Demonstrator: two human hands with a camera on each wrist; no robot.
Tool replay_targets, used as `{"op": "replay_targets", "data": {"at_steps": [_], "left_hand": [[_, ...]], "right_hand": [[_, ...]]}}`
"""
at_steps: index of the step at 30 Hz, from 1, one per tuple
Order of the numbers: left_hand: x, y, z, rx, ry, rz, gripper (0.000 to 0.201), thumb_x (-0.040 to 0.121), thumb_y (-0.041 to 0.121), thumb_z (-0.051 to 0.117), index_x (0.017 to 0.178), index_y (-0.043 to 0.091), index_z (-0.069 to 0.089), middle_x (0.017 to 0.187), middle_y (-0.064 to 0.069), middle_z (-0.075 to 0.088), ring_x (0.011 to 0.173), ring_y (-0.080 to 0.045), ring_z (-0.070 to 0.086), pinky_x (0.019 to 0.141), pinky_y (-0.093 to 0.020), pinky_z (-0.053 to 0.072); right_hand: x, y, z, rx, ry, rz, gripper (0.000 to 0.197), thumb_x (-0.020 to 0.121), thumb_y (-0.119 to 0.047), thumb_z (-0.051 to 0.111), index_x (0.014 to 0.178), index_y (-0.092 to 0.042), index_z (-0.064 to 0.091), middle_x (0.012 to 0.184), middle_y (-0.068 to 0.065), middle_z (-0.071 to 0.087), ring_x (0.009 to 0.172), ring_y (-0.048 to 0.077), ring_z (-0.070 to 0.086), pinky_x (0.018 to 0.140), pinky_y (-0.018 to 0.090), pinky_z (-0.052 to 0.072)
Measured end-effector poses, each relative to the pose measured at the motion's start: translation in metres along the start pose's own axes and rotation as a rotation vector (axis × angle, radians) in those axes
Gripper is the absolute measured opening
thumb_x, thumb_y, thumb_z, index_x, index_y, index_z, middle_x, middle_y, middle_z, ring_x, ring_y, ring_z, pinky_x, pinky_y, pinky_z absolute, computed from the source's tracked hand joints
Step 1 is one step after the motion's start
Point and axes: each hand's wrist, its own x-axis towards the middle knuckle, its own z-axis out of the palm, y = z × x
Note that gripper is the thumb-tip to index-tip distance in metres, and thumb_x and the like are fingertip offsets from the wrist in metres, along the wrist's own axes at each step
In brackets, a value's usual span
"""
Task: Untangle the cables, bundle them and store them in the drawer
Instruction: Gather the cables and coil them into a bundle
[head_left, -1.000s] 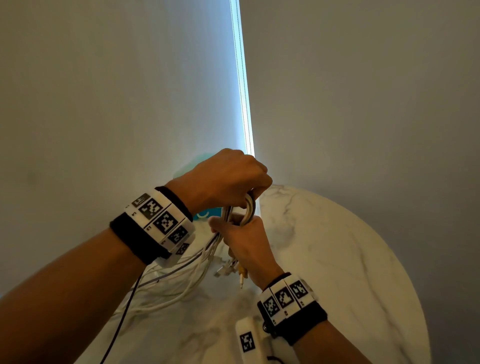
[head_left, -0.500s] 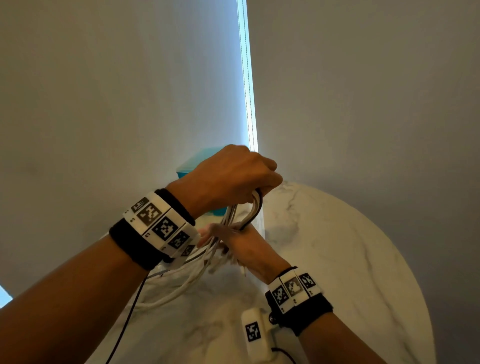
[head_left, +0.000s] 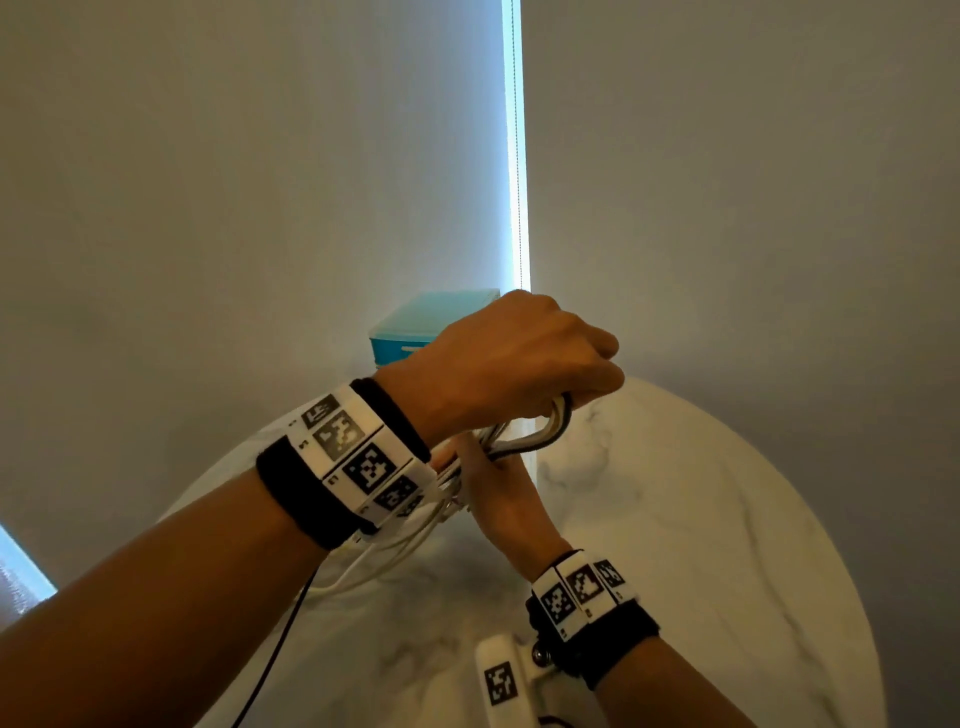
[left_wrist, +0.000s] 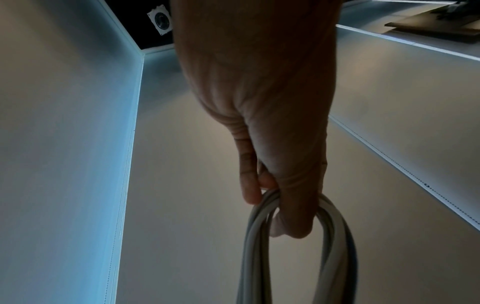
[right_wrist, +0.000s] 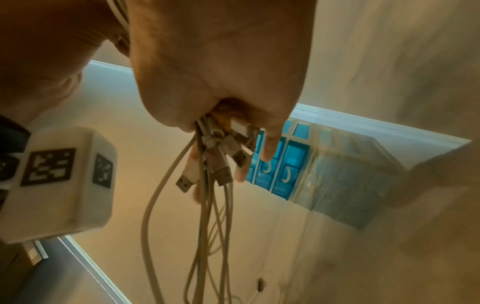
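Observation:
My left hand (head_left: 524, 358) is raised above the round marble table (head_left: 701, 519) and grips the looped top of a bundle of white and dark cables (head_left: 540, 436). In the left wrist view the cable loop (left_wrist: 298, 236) hangs over the curled fingers (left_wrist: 291, 222). Just below, my right hand (head_left: 498, 493) holds the same bundle where the plug ends gather. The right wrist view shows several USB plugs (right_wrist: 223, 152) sticking out of that fist, with cable strands (right_wrist: 207, 226) hanging down. A blue drawer unit (head_left: 415, 332) stands behind the hands by the wall.
Loose white cable loops (head_left: 374, 566) trail on the table under my left wrist. A thin black wire (head_left: 291, 623) runs down from the left wristband. Grey walls meet in a lit corner (head_left: 514, 156) right behind the table.
Both hands have risen and shifted a little to the right with the bundle. The blue drawer unit now shows more fully behind the left hand.

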Motion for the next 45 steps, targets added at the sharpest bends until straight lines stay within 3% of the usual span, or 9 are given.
{"op": "replay_targets", "data": {"at_steps": [4,8,13,17,20,26,29,35,45], "left_hand": [[-0.025,-0.003,0.006,-0.258,0.013,-0.343,0.038,0.083,0.017,0.081,0.113,0.037,0.069,0.115,0.011,0.062,0.103,-0.009,0.058,0.081,-0.028,0.054],[-0.08,0.007,0.049,-0.843,-0.151,-0.914,0.092,0.085,0.079,0.064,0.159,0.047,0.02,0.165,0.011,0.028,0.147,-0.016,0.043,0.114,-0.047,0.05],[-0.11,0.015,0.079,-0.937,-0.434,-1.072,0.148,0.064,0.098,0.064,0.168,0.027,-0.012,0.177,0.007,0.001,0.159,-0.019,0.022,0.128,-0.047,0.031],[-0.108,0.015,0.071,-1.046,-0.448,-1.027,0.145,0.07,0.082,0.079,0.168,0.03,-0.015,0.165,0.003,0.043,0.143,-0.016,0.052,0.118,-0.036,0.044],[-0.098,0.017,0.064,-0.989,-0.393,-0.931,0.084,0.092,0.076,0.056,0.155,0.02,0.046,0.138,0.001,0.07,0.116,-0.009,0.068,0.106,-0.032,0.056],[-0.085,0.03,0.077,-0.959,-0.313,-0.849,0.086,0.087,0.088,0.03,0.124,0.02,0.068,0.11,0.004,0.069,0.094,-0.008,0.07,0.088,-0.029,0.062],[-0.09,0.026,0.079,-0.912,-0.202,-0.813,0.058,0.096,0.075,0.043,0.118,0.026,0.064,0.115,0.005,0.061,0.09,-0.011,0.072,0.074,-0.023,0.061],[-0.096,0.004,0.074,-1.181,-0.417,-0.778,0.048,0.098,0.065,0.055,0.126,0.029,0.067,0.112,-0.001,0.076,0.092,-0.025,0.076,0.09,-0.039,0.065],[-0.094,0.009,0.086,-1.134,-0.405,-0.89,0.018,0.103,0.033,0.066,0.111,0.02,0.075,0.092,0.0,0.078,0.07,-0.007,0.069,0.069,-0.022,0.057]], "right_hand": [[0.004,-0.006,-0.011,0.047,0.029,0.001,0.054,0.116,-0.039,0.037,0.088,-0.013,0.075,0.076,0.002,0.08,0.064,0.008,0.072,0.063,0.018,0.054],[0.009,-0.005,-0.018,0.208,0.122,-0.039,0.031,0.114,-0.034,0.047,0.129,-0.018,0.069,0.1,-0.006,0.081,0.089,0.009,0.077,0.066,0.016,0.057],[0.012,-0.006,-0.021,0.248,0.166,0.105,0.04,0.114,-0.046,0.045,0.106,-0.041,0.083,0.11,-0.012,0.082,0.108,0.012,0.077,0.087,0.034,0.064],[0.009,-0.011,-0.025,0.456,0.114,0.199,0.048,0.112,-0.053,0.042,0.124,-0.028,0.081,0.13,-0.009,0.076,0.118,0.014,0.074,0.092,0.034,0.062],[0.008,-0.013,-0.024,0.574,0.103,0.19,0.046,0.111,-0.053,0.04,0.132,-0.034,0.076,0.139,-0.011,0.07,0.124,0.012,0.067,0.094,0.033,0.058],[0.01,-0.013,-0.02,0.623,0.131,0.183,0.056,0.103,-0.064,0.043,0.151,-0.04,0.059,0.162,0.009,0.05,0.15,0.033,0.047,0.1,0.042,0.052],[0.013,-0.015,-0.028,0.64,0.114,0.181,0.063,0.093,-0.069,0.05,0.151,-0.045,0.057,0.158,0.005,0.056,0.143,0.032,0.056,0.097,0.042,0.058],[0.015,-0.015,-0.021,0.669,0.008,0.137,0.093,0.077,-0.064,0.059,0.164,-0.04,0.037,0.132,-0.006,0.068,0.107,0.015,0.075,0.074,0.036,0.066],[0.016,-0.012,-0.019,0.578,0.121,0.303,0.024,0.097,-0.055,0.069,0.119,-0.049,0.061,0.093,-0.012,0.082,0.079,0.011,0.081,0.072,0.04,0.067]]}}
